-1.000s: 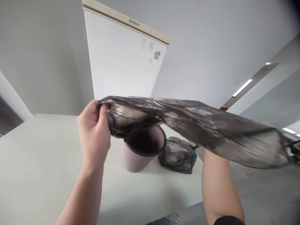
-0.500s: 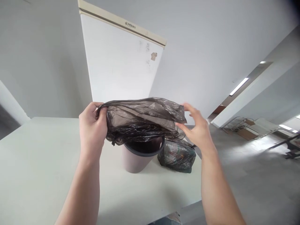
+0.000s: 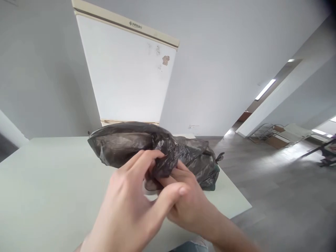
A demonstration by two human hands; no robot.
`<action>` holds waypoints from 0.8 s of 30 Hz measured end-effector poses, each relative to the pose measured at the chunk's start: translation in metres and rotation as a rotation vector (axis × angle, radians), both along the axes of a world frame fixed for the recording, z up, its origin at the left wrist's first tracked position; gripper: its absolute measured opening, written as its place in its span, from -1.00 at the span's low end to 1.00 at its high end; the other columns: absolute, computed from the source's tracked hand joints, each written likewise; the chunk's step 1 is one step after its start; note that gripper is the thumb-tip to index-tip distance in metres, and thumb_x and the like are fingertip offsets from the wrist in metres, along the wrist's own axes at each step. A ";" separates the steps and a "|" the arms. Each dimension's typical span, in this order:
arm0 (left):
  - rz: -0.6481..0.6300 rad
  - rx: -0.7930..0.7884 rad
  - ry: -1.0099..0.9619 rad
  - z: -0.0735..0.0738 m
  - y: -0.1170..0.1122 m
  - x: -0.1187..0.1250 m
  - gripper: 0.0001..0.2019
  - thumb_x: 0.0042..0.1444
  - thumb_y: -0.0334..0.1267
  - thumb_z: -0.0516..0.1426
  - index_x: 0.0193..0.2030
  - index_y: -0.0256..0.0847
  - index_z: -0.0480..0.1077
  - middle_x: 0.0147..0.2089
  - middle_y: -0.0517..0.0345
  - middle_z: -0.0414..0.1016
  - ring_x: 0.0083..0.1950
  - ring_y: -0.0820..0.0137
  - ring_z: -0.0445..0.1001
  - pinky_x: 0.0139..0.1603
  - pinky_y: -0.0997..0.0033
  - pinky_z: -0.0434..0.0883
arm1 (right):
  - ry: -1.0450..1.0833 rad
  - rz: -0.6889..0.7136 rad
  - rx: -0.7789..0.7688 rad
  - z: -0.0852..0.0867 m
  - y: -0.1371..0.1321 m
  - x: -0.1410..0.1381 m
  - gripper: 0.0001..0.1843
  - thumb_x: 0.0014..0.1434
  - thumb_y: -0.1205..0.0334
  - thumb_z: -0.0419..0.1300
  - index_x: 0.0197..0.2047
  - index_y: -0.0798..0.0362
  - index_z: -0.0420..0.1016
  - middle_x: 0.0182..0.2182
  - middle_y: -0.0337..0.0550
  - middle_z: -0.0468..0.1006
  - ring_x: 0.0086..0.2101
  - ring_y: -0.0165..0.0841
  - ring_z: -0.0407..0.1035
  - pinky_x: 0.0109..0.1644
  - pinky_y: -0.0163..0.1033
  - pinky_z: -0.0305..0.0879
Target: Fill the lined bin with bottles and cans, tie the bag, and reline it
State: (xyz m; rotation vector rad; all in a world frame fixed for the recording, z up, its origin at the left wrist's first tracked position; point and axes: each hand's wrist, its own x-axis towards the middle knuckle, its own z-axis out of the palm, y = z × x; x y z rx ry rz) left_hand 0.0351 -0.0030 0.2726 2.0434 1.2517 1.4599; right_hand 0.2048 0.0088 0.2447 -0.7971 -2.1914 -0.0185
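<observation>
An empty dark grey plastic bag [image 3: 123, 147] is bunched in front of me above the white table [image 3: 39, 185]. My left hand [image 3: 131, 206] pinches its crumpled edge from the left. My right hand [image 3: 183, 199] grips the same bunched edge from underneath, its fingers pressed against those of the left hand. A tied, filled dark bag [image 3: 207, 168] lies on the table just behind my hands. The pink bin seen before is hidden behind the bag and my hands.
A white fridge [image 3: 126, 73] stands against the wall behind the table. The table's right edge [image 3: 236, 210] drops to a grey floor. A wire rack and boxes [image 3: 270, 138] stand far right.
My hands came together in front of me, gathering the bag's edge between them. The spread bag dropped lower and now covers the pink bin. The view tilted down and to the right.
</observation>
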 end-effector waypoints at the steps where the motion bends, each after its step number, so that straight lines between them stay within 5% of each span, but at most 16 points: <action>1: -0.028 -0.011 0.032 -0.001 0.004 0.004 -0.83 0.33 -0.07 0.20 -0.12 -0.08 0.54 -0.26 0.11 0.53 -0.30 0.33 0.48 -0.34 0.34 0.46 | 0.007 0.020 -0.087 -0.001 -0.004 -0.005 -0.74 0.24 0.46 0.13 -0.05 0.04 0.51 -0.29 -0.11 0.63 -0.26 -0.24 0.49 -0.12 -0.08 0.46; 6: 0.081 0.017 -0.094 -0.001 0.024 0.005 -0.73 0.45 -0.18 0.09 -0.33 -0.14 0.42 -0.39 0.20 0.41 -0.39 0.44 0.37 -0.39 0.45 0.36 | 0.079 -0.075 -0.334 0.002 -0.006 0.008 -0.79 0.38 0.26 0.24 0.07 -0.04 0.54 -0.22 -0.14 0.59 -0.18 -0.24 0.50 -0.11 -0.13 0.51; 10: 0.138 0.021 -0.297 0.003 0.022 0.000 -0.68 0.48 -0.09 0.07 -0.33 -0.13 0.34 -0.48 0.27 0.20 -0.48 0.47 0.19 -0.52 0.43 0.16 | 0.197 -0.463 -0.185 -0.002 0.009 0.033 -0.42 0.44 0.01 0.22 0.45 -0.15 0.27 0.37 0.07 0.33 0.27 -0.02 0.36 0.17 0.08 0.51; 12: 0.159 0.046 -0.340 0.004 0.020 0.001 -0.66 0.48 -0.08 0.07 -0.34 -0.13 0.34 -0.49 0.27 0.15 -0.49 0.48 0.14 -0.52 0.42 0.12 | 0.224 -0.614 -0.103 -0.006 0.018 0.040 -0.35 0.45 -0.03 0.18 0.52 -0.14 0.17 0.47 0.10 0.18 0.38 0.06 0.24 0.22 0.16 0.48; 14: 0.157 0.066 -0.346 0.003 0.021 0.002 -0.66 0.48 -0.07 0.08 -0.35 -0.13 0.35 -0.50 0.28 0.11 -0.50 0.48 0.08 -0.53 0.41 0.09 | 0.192 -0.614 -0.101 -0.009 0.025 0.044 -0.40 0.42 -0.03 0.23 0.45 -0.13 0.31 0.37 0.09 0.36 0.31 0.06 0.34 0.15 0.14 0.53; 17: 0.102 0.058 -0.327 0.000 0.023 0.000 -0.65 0.46 -0.03 0.11 -0.36 -0.13 0.36 -0.51 0.29 0.11 -0.51 0.49 0.07 -0.55 0.40 0.05 | 0.170 -0.489 -0.105 -0.005 0.035 0.051 -0.77 0.40 0.12 0.26 0.08 -0.12 0.63 -0.07 -0.08 0.68 -0.08 -0.13 0.58 -0.04 -0.02 0.59; 20: 0.042 0.043 -0.316 -0.002 0.025 -0.005 -0.64 0.45 -0.01 0.13 -0.36 -0.13 0.38 -0.52 0.28 0.13 -0.52 0.50 0.10 -0.56 0.40 0.09 | 0.295 -0.658 0.146 0.005 0.041 0.061 -0.79 0.42 0.27 0.18 -0.04 -0.05 0.67 -0.20 -0.07 0.66 -0.18 -0.16 0.56 -0.05 0.02 0.56; 24: -0.002 0.086 -0.339 -0.001 0.025 -0.009 -0.66 0.46 -0.06 0.11 -0.36 -0.13 0.36 -0.51 0.28 0.18 -0.52 0.50 0.13 -0.55 0.42 0.17 | 0.382 -0.907 0.662 0.000 0.018 0.061 -0.64 0.30 0.34 0.26 0.14 -0.03 0.63 0.09 0.16 0.47 0.12 0.10 0.42 0.07 0.26 0.52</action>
